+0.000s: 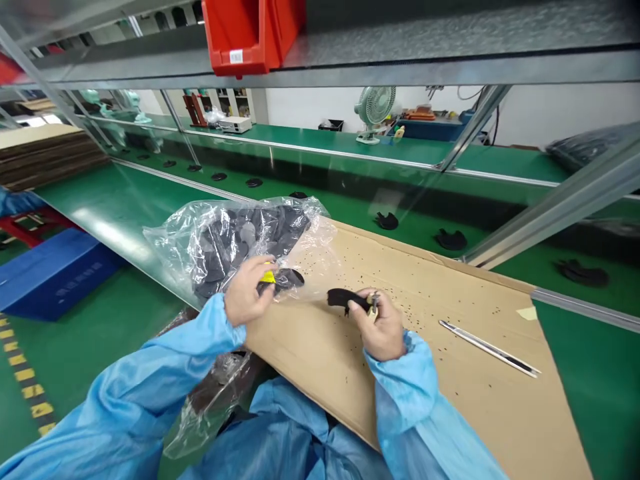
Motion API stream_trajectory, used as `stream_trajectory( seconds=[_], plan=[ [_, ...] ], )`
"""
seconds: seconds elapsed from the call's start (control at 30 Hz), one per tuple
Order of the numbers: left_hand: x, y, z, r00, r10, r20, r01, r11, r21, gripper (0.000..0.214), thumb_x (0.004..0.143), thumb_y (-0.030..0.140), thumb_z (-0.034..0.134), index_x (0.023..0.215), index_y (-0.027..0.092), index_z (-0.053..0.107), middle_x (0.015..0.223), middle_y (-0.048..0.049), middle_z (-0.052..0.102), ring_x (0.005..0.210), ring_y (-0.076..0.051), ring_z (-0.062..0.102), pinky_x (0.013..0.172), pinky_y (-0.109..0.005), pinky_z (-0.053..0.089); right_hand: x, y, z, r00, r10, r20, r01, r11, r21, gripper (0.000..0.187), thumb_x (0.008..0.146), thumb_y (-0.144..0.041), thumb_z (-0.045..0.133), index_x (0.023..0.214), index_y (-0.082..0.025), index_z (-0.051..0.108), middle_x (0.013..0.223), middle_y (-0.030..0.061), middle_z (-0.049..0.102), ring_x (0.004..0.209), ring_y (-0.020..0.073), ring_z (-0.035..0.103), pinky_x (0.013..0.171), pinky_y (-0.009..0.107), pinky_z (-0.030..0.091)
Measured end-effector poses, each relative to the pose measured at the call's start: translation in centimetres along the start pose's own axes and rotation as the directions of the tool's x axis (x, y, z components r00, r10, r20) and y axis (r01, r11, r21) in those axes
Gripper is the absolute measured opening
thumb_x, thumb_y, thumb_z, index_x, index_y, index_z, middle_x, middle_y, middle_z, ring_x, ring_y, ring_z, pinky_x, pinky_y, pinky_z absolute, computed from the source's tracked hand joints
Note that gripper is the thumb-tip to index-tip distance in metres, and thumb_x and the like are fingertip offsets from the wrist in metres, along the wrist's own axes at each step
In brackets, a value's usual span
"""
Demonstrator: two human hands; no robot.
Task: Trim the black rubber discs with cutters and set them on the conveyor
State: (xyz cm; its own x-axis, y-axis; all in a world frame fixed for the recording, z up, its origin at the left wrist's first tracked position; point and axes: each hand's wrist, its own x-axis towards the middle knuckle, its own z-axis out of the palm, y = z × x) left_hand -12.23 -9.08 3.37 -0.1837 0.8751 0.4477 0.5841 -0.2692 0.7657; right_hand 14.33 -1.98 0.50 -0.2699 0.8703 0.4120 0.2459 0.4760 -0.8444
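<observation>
My left hand (249, 291) is at the mouth of a clear plastic bag (173, 230). Its fingers close around a flat dark piece (291, 279) with a bright yellow patch (269, 274) showing between them. Over the cardboard, my right hand (381, 325) grips a black curved piece (345, 297) between thumb and fingers. A small metallic and pale item (373, 305) shows at the same fingertips; its kind cannot be made out. Inside the bag lie many dark grey pieces (225, 243). Small black crumbs are scattered over the cardboard sheet (310, 340).
A slim white-edged knife-like tool (490, 348) lies right on the cardboard. Beyond it, black parts (387, 221) sit spaced along a green belt (340, 207). A metal post (560, 207) rises at right. Overhead, a shelf (425, 40) carries a red bin (250, 40). A blue box (60, 273) stands left.
</observation>
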Motion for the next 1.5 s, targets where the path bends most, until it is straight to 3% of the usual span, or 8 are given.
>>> stream_trajectory(
  seconds=[0.23,0.4,0.53,0.7,0.9,1.1,1.23,1.5],
  plan=[
    [-3.4,2.7,4.9,0.873,-0.327,0.362,0.466,0.776,-0.425,0.032,0.076,0.039,0.064,0.092,0.011,0.063,0.075,-0.0100,0.065,0.059,-0.015,0.058,0.055,-0.026,0.046,1.2,-4.2,3.3,0.942,-0.058,0.331,-0.005,0.982,0.187,0.015,0.083,-0.033,0.054,0.086,-0.019,0.053,0.072,-0.0007,0.054,0.063,0.0123,0.048,0.061,0.025,0.042],
    [-4.6,1.8,4.3,0.736,-0.579,0.352,0.655,0.477,-0.586,0.035,0.070,0.040,0.069,0.086,0.013,0.053,0.073,-0.0053,0.064,0.059,-0.013,0.060,0.049,-0.022,0.046,6.5,-3.2,5.3,0.968,0.018,0.250,0.034,0.979,-0.203,0.013,0.079,-0.026,0.054,0.090,-0.018,0.055,0.081,0.0026,0.060,0.072,0.0158,0.053,0.067,0.027,0.042],
    [-5.6,1.8,3.0,0.671,-0.651,0.355,0.671,0.329,-0.664,0.042,0.065,0.033,0.076,0.093,0.013,0.051,0.083,-0.0074,0.066,0.068,-0.015,0.064,0.061,-0.026,0.052,9.0,-2.3,9.0,0.799,0.006,0.601,0.334,0.827,-0.452,0.022,0.068,-0.012,0.058,0.088,-0.018,0.060,0.095,0.0054,0.063,0.088,0.0200,0.056,0.076,0.028,0.042],
    [-6.1,1.6,2.5,0.674,-0.641,0.367,0.657,0.294,-0.694,0.049,0.066,0.028,0.076,0.105,0.015,0.051,0.089,-0.0101,0.068,0.075,-0.017,0.066,0.068,-0.029,0.052,8.6,-1.4,12.5,0.731,-0.004,0.682,0.406,0.806,-0.430,0.028,0.065,-0.012,0.062,0.092,-0.019,0.063,0.095,0.0068,0.065,0.092,0.0231,0.057,0.081,0.030,0.041],
    [-6.0,1.4,2.8,0.660,-0.655,0.367,0.632,0.221,-0.742,0.037,0.070,0.029,0.073,0.098,0.012,0.057,0.087,-0.0110,0.068,0.080,-0.020,0.066,0.072,-0.033,0.052,8.2,-0.2,9.1,0.834,0.021,0.551,0.310,0.808,-0.500,0.027,0.074,-0.013,0.053,0.098,-0.019,0.061,0.096,0.0078,0.065,0.092,0.0228,0.057,0.082,0.032,0.041],
    [-4.8,2.1,4.7,0.683,-0.627,0.374,0.615,0.219,-0.757,0.041,0.071,0.030,0.072,0.106,0.013,0.059,0.097,-0.0123,0.067,0.086,-0.019,0.064,0.074,-0.031,0.050,5.2,-1.0,2.8,0.964,0.261,0.052,-0.259,0.965,-0.043,0.019,0.072,-0.029,0.060,0.087,-0.019,0.053,0.076,0.0008,0.058,0.068,0.0162,0.054,0.066,0.029,0.044],
    [-3.7,3.9,7.1,0.738,-0.540,0.404,0.599,0.251,-0.760,0.039,0.073,0.030,0.071,0.107,0.015,0.061,0.100,-0.0107,0.067,0.088,-0.020,0.063,0.074,-0.031,0.050,1.5,-3.2,1.3,0.942,0.307,0.136,-0.335,0.852,0.403,0.030,0.065,-0.035,0.069,0.083,-0.019,0.050,0.069,-0.0033,0.052,0.060,0.0118,0.048,0.060,0.025,0.043],
    [-3.1,6.1,11.1,0.877,-0.369,0.308,0.444,0.377,-0.813,0.040,0.070,0.025,0.072,0.109,0.016,0.064,0.116,-0.0099,0.063,0.111,-0.024,0.056,0.099,-0.039,0.042,-0.7,-2.5,1.3,0.951,0.307,-0.049,-0.284,0.922,0.262,0.027,0.067,-0.034,0.071,0.081,-0.019,0.053,0.066,-0.0043,0.048,0.059,0.0104,0.042,0.056,0.023,0.038]
  ],
)
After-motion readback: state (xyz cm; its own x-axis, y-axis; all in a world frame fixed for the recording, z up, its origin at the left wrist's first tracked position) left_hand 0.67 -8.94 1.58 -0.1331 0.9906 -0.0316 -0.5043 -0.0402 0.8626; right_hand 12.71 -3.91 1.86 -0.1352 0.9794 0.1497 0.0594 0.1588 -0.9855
